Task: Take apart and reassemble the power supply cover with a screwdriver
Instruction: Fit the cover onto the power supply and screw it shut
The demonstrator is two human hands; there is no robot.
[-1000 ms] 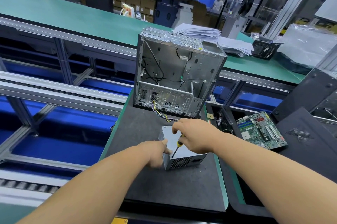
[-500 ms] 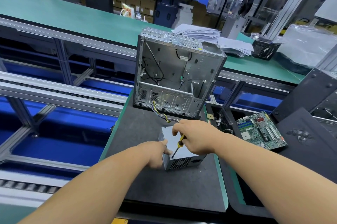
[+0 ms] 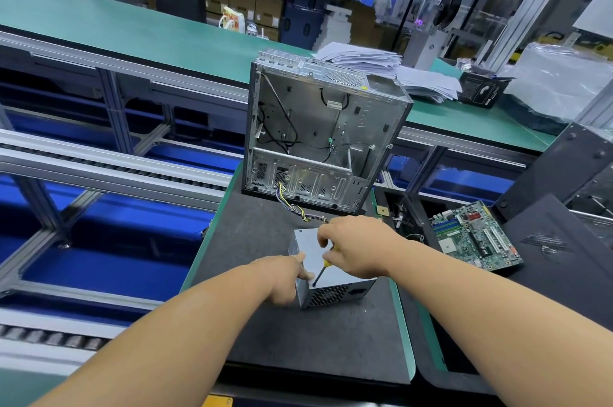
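Observation:
A grey metal power supply (image 3: pixel 345 290) lies on the dark mat (image 3: pixel 298 340), its vented side facing me. My right hand (image 3: pixel 355 249) grips a yellow-and-black screwdriver (image 3: pixel 323 269), the shaft tilted down with its tip on the top cover near the front left corner. My left hand (image 3: pixel 282 277) holds the box's left side, thumb resting on the top edge beside the tip. A bundle of coloured wires (image 3: pixel 298 211) runs from the supply toward the case behind it.
An open, gutted computer case (image 3: pixel 325 134) stands upright at the mat's far end. A green motherboard (image 3: pixel 474 237) lies to the right beside black panels (image 3: pixel 564 240). Paper stacks (image 3: pixel 381 65) sit on the green bench behind. A roller conveyor (image 3: pixel 99 167) runs at left.
Almost nothing has moved. My right hand has shifted slightly on the screwdriver handle; the tip stays at the same corner of the cover.

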